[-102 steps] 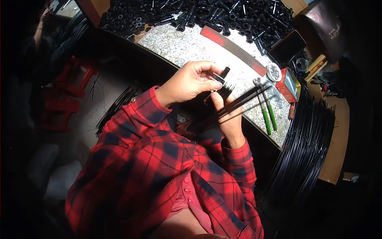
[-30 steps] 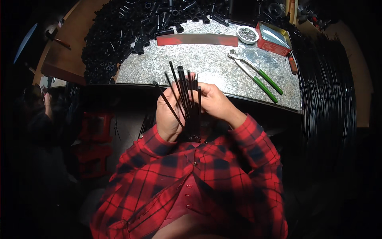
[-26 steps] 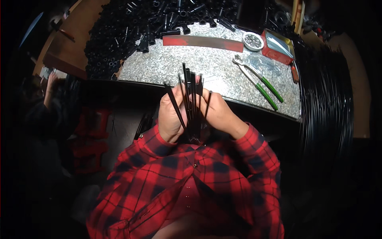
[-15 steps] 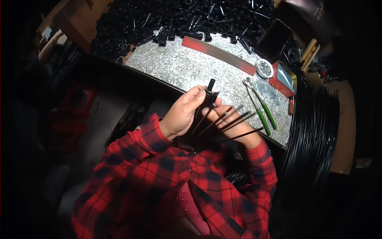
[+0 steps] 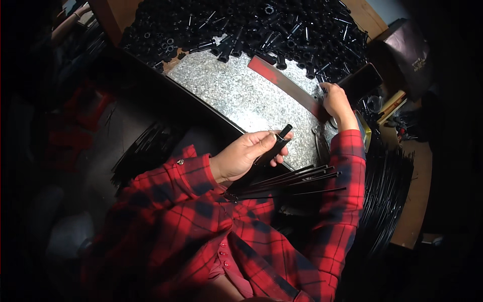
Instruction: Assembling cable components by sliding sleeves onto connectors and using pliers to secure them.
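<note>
My left hand [image 5: 246, 155] grips a black tubular part [image 5: 285, 132] between thumb and fingers, its narrow end sticking up. Over my lap, a fan of thin black rods [image 5: 302, 177] spreads toward my right sleeve. My right hand [image 5: 339, 104] reaches out to the right edge of a big pile of black tubular parts [image 5: 271, 35]. Its fingers are pressed together at small dark pieces; what they pinch is too small to make out. Just left of it lies a flat red and grey bar [image 5: 287, 85]. Pliers [image 5: 317, 135] lie partly covered by my right sleeve.
A dark flat rectangular object [image 5: 361, 83] and a dark bag [image 5: 405, 55] stand beyond my right hand. My forearm partly hides a box with a yellow edge [image 5: 368, 137]. Bundled black rods [image 5: 387, 196] hang at the right. Red objects [image 5: 85, 113] sit low at the left.
My right hand has left the rods near my left hand and moved up and right to the pile's edge. My left hand still holds the tubular part. The view has shifted.
</note>
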A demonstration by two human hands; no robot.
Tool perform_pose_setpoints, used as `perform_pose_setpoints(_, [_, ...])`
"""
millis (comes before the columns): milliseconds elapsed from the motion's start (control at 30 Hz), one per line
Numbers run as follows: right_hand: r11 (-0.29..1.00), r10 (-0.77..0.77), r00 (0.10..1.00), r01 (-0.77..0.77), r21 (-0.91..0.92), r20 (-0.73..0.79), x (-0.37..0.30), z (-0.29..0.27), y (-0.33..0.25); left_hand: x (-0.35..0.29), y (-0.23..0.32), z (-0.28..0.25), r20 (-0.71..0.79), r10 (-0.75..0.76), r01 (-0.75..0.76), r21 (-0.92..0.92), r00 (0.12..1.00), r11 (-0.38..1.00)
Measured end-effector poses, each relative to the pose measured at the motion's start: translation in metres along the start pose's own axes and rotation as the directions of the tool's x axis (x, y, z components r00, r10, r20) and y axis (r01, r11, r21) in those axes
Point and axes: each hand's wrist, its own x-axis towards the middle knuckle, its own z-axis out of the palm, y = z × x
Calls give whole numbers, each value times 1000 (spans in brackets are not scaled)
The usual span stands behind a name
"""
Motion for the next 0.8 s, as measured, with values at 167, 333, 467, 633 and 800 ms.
perform_pose_setpoints(167, [996, 78, 981, -82, 15, 178, 9, 3, -1, 2, 3, 4, -89, -5, 7, 28, 996, 1000])
perform_pose_setpoints(333, [974, 47, 998, -54, 218, 38, -7, -26, -24, 2, -1, 2, -61, 30, -27, 47, 998, 999])
perform_pose_setpoints(467, [575, 244, 960, -256, 777, 136, -24, -63, -61, -1, 0, 4, -41, 23, -20, 75, 999, 997])
perform_pose_setpoints(633, [-28, 64, 973, -222, 975, 224, -56, -77, -91, -2, 0, 8, -14, 4, -2, 88, 1000, 996])
perform_pose_setpoints(800, [-34, -81, 955, -287, 957, 284, -72, -95, -112, -6, 2, 16, -15, 34, -32, 123, 999, 992])
